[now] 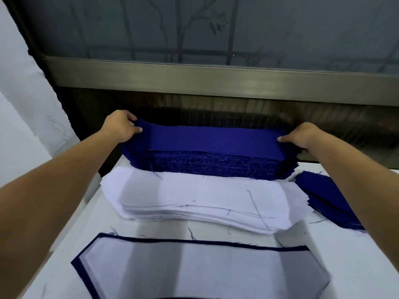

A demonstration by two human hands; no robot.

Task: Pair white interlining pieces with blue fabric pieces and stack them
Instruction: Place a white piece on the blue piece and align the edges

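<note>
Blue top piece [216,138] lies on blue fabric stack [207,164], just behind white interlining stack [194,197]. My left hand [122,128] and right hand [302,137] pinch its ends. Risk: frayed threads snag and I lift two layers.

dim, even light, soft shadows (wide-angle bending at the edges).

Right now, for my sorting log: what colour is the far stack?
Deep blue stack, clearest in the head view.

We see a white bench [345,266] under a frosted window [108,29], its metal sill [216,76] above a dark panel [216,108].
</note>
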